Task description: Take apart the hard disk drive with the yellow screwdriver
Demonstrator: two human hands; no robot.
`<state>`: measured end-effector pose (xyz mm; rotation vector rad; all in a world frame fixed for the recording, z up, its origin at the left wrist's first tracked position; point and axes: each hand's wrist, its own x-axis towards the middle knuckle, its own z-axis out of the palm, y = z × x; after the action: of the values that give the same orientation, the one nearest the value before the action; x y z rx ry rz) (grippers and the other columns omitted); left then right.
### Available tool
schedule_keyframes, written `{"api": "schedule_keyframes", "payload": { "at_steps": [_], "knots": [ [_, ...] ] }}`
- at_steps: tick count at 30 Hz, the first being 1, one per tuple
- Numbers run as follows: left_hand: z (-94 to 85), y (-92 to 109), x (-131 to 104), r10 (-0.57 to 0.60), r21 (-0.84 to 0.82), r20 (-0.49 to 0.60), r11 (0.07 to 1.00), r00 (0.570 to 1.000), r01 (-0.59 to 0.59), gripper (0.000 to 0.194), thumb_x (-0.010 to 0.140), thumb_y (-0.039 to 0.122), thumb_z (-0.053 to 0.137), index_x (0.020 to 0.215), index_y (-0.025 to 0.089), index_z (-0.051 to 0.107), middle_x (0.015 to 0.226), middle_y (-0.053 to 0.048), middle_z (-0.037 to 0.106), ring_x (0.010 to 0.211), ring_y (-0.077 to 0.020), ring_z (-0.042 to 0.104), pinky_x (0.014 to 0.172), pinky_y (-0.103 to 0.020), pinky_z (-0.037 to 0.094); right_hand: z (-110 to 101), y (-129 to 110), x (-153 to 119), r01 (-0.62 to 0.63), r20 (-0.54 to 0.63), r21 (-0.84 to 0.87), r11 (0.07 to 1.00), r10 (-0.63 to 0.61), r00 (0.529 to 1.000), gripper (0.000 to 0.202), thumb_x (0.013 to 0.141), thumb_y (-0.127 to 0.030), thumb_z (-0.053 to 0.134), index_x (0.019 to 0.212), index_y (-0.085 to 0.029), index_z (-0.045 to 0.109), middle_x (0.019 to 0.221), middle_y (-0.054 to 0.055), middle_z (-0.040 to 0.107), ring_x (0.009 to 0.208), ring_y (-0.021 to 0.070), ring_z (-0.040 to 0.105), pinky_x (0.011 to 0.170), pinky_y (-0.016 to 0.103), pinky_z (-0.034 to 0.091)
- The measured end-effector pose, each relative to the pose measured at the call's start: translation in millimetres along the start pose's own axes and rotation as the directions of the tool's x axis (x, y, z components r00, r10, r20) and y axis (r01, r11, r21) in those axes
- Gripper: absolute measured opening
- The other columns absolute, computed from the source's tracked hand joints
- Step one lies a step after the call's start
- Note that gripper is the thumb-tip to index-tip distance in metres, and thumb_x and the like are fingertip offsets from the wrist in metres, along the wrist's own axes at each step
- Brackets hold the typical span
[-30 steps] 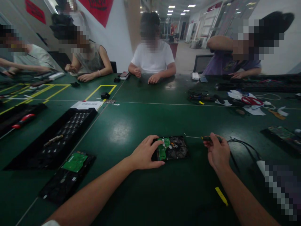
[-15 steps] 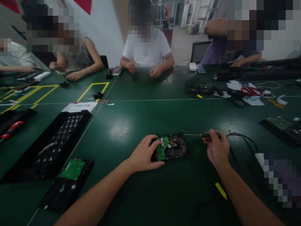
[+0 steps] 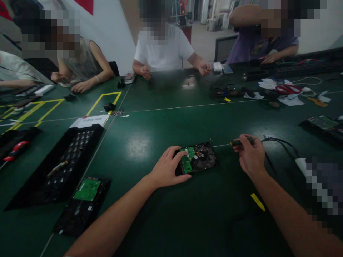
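On the green table lies a hard drive [image 3: 205, 159], its green circuit board facing up. My left hand [image 3: 168, 167] is closed around the drive's left end, thumb on the near edge and fingers over the board. To the right, my right hand [image 3: 252, 153] grips a screwdriver [image 3: 222, 145] by its dark handle, the thin shaft pointing left. The shaft's tip is at the drive's right side; whether it touches cannot be made out. A few tiny screws [image 3: 211, 140] appear just beyond the drive's far right corner.
A second hard drive [image 3: 83, 205] lies at the near left, beside a long black tray [image 3: 57, 160]. Another drive [image 3: 324, 125] is at the right, near cables and scraps [image 3: 291, 91]. Co-workers sit across the table, one in a white shirt [image 3: 163, 50].
The view has shifted slightly. My hands keep their holds on the drive and the screwdriver. Across the table, the white-shirted person's hand has moved out toward a small white box.
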<state>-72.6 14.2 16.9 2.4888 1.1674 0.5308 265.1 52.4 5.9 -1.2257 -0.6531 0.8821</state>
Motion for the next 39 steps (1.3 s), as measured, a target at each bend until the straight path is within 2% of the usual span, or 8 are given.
{"api": "schedule_keyframes", "payload": {
  "at_steps": [17, 21, 23, 27, 30, 34, 36, 39],
  "knots": [
    [0.6, -0.3, -0.9, 0.025, 0.016, 0.000, 1.000, 1.000, -0.025, 0.083, 0.083, 0.069, 0.067, 0.148, 0.025, 0.042, 0.148, -0.017, 0.042, 0.139, -0.0375, 0.043, 0.114, -0.058, 0.044, -4.4, -1.7, 2.6, -0.006, 0.009, 0.055, 0.998, 0.006, 1.000, 0.045, 0.072, -0.042, 0.089, 0.106, -0.022, 0.067, 0.078, -0.001, 0.074, 0.054, 0.0114, 0.062, 0.046, 0.020, 0.048],
    [0.7, 1.9, -2.5, 0.019, 0.022, -0.021, 1.000, 1.000, -0.018, 0.084, 0.081, 0.067, 0.070, 0.148, 0.025, 0.043, 0.148, -0.016, 0.043, 0.139, -0.0372, 0.044, 0.113, -0.057, 0.044, 0.5, -17.9, -1.0, 0.033, 0.037, 0.051, 0.998, -0.034, 0.999, 0.041, 0.077, -0.045, 0.085, 0.104, -0.024, 0.063, 0.083, 0.002, 0.076, 0.056, 0.0129, 0.064, 0.048, 0.022, 0.048],
    [0.7, 2.5, -3.6, 0.025, 0.031, -0.017, 0.999, 1.000, -0.025, 0.084, 0.081, 0.068, 0.069, 0.149, 0.024, 0.043, 0.149, -0.017, 0.042, 0.139, -0.0369, 0.044, 0.113, -0.056, 0.045, 5.9, -33.8, -8.3, 0.100, 0.123, 0.037, 0.994, -0.104, 0.987, 0.040, 0.080, -0.044, 0.082, 0.106, -0.025, 0.060, 0.090, 0.003, 0.077, 0.058, 0.0135, 0.065, 0.049, 0.023, 0.048],
    [1.0, 3.4, -5.6, 0.044, 0.040, -0.013, 0.998, 0.999, -0.043, 0.088, 0.081, 0.071, 0.068, 0.149, 0.022, 0.042, 0.150, -0.018, 0.041, 0.139, -0.0376, 0.044, 0.113, -0.057, 0.044, 22.6, -71.9, -31.9, 0.281, 0.392, -0.138, 0.950, -0.208, 0.896, 0.042, 0.080, -0.044, 0.082, 0.109, -0.025, 0.057, 0.092, 0.003, 0.076, 0.063, 0.0156, 0.066, 0.053, 0.027, 0.050],
    [1.5, 6.3, -6.6, 0.049, 0.005, -0.048, 0.999, 0.998, -0.049, 0.093, 0.079, 0.071, 0.071, 0.151, 0.022, 0.038, 0.149, -0.018, 0.044, 0.139, -0.0373, 0.044, 0.114, -0.059, 0.043, 40.5, -97.8, -47.4, 0.420, 0.635, -0.270, 0.866, -0.168, 0.754, 0.041, 0.082, -0.040, 0.080, 0.112, -0.025, 0.057, 0.093, 0.003, 0.074, 0.069, 0.0176, 0.066, 0.061, 0.030, 0.052],
    [5.9, 12.4, -3.7, 0.013, -0.044, -0.113, 0.999, 0.994, -0.018, 0.104, 0.077, 0.071, 0.073, 0.155, 0.018, 0.030, 0.149, -0.020, 0.045, 0.142, -0.0356, 0.043, 0.118, -0.057, 0.039, 69.6, -123.5, -57.2, 0.749, 0.825, -0.368, 0.552, -0.179, 0.537, 0.028, 0.087, -0.027, 0.071, 0.112, -0.024, 0.059, 0.089, 0.002, 0.071, 0.076, 0.0201, 0.065, 0.071, 0.032, 0.047],
    [11.7, 14.4, 1.3, -0.038, -0.090, -0.136, 0.996, 0.990, 0.026, 0.100, 0.081, 0.069, 0.071, 0.155, 0.016, 0.030, 0.150, -0.020, 0.045, 0.142, -0.0348, 0.043, 0.119, -0.056, 0.038, 82.9, -128.9, -58.3, 0.817, 0.843, -0.366, 0.445, -0.213, 0.494, 0.023, 0.088, -0.026, 0.068, 0.108, -0.022, 0.059, 0.086, 0.003, 0.069, 0.076, 0.0211, 0.064, 0.070, 0.031, 0.043],
    [23.0, 14.3, 10.5, -0.247, -0.254, -0.279, 0.951, 0.928, 0.177, 0.063, 0.102, 0.056, 0.047, 0.150, 0.016, 0.036, 0.141, -0.018, 0.055, 0.133, -0.0284, 0.054, 0.113, -0.052, 0.045, 95.8, -124.0, -58.1, 0.843, 0.836, -0.376, 0.384, -0.253, 0.488, 0.021, 0.088, -0.026, 0.064, 0.107, -0.021, 0.057, 0.081, 0.003, 0.067, 0.073, 0.0208, 0.061, 0.069, 0.031, 0.039]
  ]
}}
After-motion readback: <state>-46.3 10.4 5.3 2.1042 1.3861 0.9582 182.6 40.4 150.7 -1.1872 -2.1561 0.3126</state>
